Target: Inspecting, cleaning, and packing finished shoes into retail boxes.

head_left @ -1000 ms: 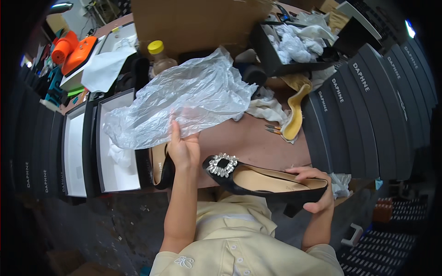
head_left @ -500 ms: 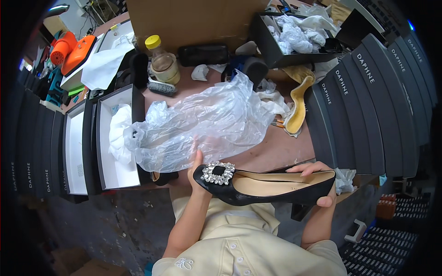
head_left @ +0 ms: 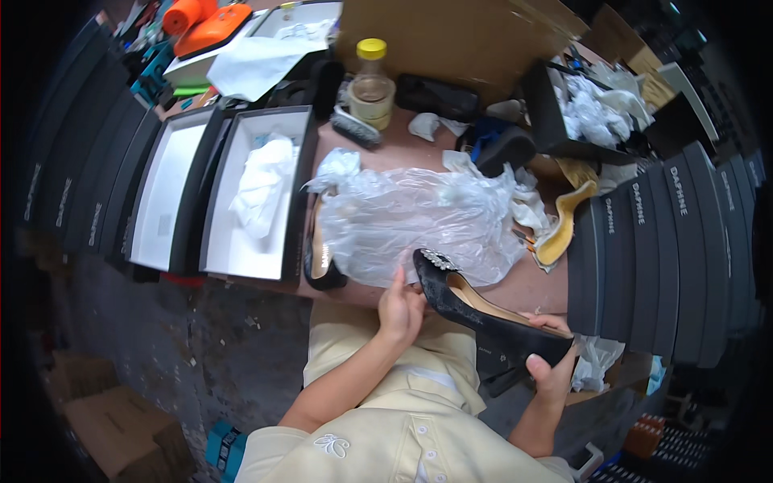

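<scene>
A black pump [head_left: 463, 302] with a sparkling square ornament on its toe is tilted in front of me, toe up and to the left. My right hand [head_left: 550, 358] grips it around the heel end, thumb on the near side and fingers over the far edge. Beside the toe, my left hand [head_left: 400, 312] has its thumb raised apart from the bent fingers, whose tips come close to the shoe; contact is unclear. A crumpled translucent plastic sheet [head_left: 419, 221] lies beyond both hands. Another black shoe [head_left: 325, 278] with a beige inside shows at its left edge, partly covered.
Two open white-lined boxes [head_left: 211, 233] stand left, one holding white paper [head_left: 264, 189]. Dark shoe boxes [head_left: 672, 266] line the right. Behind are a yellow-capped bottle [head_left: 371, 76], a brush [head_left: 355, 127], a dark box of crumpled paper [head_left: 555, 141] and a cardboard panel [head_left: 451, 44].
The toe has swung up and away from me, and the pump's side now faces me more. My left hand has come off the toe to its side. The view has shifted left.
</scene>
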The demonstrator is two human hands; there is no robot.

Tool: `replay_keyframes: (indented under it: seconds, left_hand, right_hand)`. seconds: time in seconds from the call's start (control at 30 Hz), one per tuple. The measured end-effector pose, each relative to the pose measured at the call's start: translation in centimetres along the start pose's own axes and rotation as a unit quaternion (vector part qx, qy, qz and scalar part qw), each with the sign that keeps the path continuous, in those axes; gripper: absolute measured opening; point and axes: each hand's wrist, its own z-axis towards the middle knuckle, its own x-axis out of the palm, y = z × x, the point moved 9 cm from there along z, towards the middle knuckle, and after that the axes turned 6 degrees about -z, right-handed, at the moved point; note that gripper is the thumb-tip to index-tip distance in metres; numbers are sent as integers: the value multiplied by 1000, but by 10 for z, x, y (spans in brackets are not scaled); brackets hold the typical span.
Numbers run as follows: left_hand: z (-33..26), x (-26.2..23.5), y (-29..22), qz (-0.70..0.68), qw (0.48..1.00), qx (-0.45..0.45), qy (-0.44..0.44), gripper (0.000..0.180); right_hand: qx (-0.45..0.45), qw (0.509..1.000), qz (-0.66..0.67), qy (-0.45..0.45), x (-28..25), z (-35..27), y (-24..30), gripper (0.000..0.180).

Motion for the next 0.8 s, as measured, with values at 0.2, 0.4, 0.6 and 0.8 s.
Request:
replay_keyframes:
  seconds: [0.2,0.4,0.6,0.8]
  left_hand:
    - [16,-73,31,91,986,-16,-139,44]
    - [4,-39,10,5,991,97,-95,43]
    - [-7,-33,17,56,986,121,-99,54]
    - [-11,-18,-12,122,975,172,-75,50]
  right_hand:
    - [-72,991,-111,-9,33,-15,24,63]
    - [-137,963,-231,-4,32,-15,29,51]
    - [-140,938,-316,16,85,-22,21,51]
    - [-195,888,-403,104,116,-37,20,58]
